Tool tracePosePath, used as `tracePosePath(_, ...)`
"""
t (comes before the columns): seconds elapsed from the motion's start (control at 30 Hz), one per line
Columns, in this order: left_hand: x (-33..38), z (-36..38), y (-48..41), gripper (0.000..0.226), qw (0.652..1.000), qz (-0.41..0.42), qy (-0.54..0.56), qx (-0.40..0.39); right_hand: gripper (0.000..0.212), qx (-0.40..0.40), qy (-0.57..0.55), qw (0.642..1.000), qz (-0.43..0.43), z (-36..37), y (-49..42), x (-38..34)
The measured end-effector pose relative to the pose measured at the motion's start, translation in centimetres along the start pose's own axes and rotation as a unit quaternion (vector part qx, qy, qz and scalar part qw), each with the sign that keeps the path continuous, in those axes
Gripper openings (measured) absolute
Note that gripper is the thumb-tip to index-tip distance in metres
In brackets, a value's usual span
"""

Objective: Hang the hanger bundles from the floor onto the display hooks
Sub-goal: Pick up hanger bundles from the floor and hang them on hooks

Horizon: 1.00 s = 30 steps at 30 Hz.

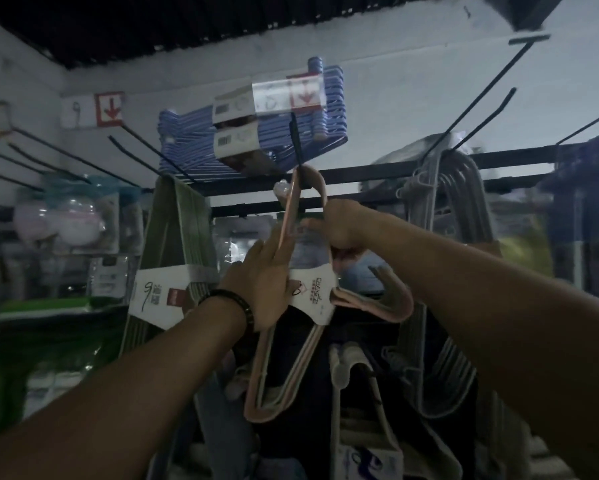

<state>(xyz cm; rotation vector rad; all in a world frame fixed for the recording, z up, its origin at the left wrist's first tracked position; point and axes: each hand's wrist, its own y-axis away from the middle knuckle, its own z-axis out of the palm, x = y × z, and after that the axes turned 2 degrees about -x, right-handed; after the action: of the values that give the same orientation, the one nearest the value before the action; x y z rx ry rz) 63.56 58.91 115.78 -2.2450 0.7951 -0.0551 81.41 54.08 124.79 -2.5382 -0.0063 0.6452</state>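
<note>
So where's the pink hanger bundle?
The pink hanger bundle is mid head view, held by left hand and right hand, its top at the display hook under the blue hangers.

Matt pink hanger bundle (370, 301), smooth white paper band (312, 293), dark matt metal display hook (295, 142).
</note>
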Motion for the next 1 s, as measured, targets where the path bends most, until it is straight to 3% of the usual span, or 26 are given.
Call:
tracePosePath(0.1, 0.6, -0.7, 1.6, 0.086, 1.000, -0.020, -0.007, 0.001, 0.068, 0.020, 0.044, 0.998, -0.042, -0.4, 1.6, 0.2)
tracePosePath(0.17, 1.1, -2.0, 3.3, 0.080, 0.999, -0.023, -0.035, 0.031, 0.056, 0.058, 0.047, 0.995, -0.062, -0.9, 3.4, -0.1)
tracePosePath(0.3, 1.6, -6.1, 8.6, 0.045, 0.994, -0.007, -0.048, 0.100, 0.043, 0.151, 0.157, 0.966, -0.141, -1.5, 8.7, -2.1)
tracePosePath(0.4, 1.4, -9.1, 15.1, 0.020, 0.992, -0.011, 0.003, 0.128, 0.032, 0.188, 0.107, 0.955, -0.201, 0.4, 14.3, -4.7)
tracePosePath(0.53, -0.7, -11.4, 27.9, 0.020, 0.993, -0.073, 0.048, 0.084, 0.029, 0.170, -0.006, 0.947, -0.272, 7.9, 23.6, -9.9)
tracePosePath(0.6, -2.0, -11.4, 35.8, 0.021, 0.991, -0.111, 0.057, 0.041, 0.031, 0.123, -0.035, 0.943, -0.306, 13.6, 28.4, -12.7)
tracePosePath(0.7, -4.3, -10.1, 48.3, 0.014, 0.970, -0.216, 0.095, -0.060, 0.029, -0.037, -0.047, 0.946, -0.320, 23.7, 35.5, -16.4)
tracePosePath(0.8, -6.3, -8.0, 61.4, 0.012, 0.905, -0.348, 0.123, -0.213, 0.026, -0.192, -0.061, 0.927, -0.317, 34.3, 42.6, -19.7)
tracePosePath(1.0, -5.4, -5.0, 85.9, 0.030, 0.743, -0.542, 0.127, -0.372, 0.028, -0.411, -0.081, 0.854, -0.307, 52.3, 57.3, -23.9)
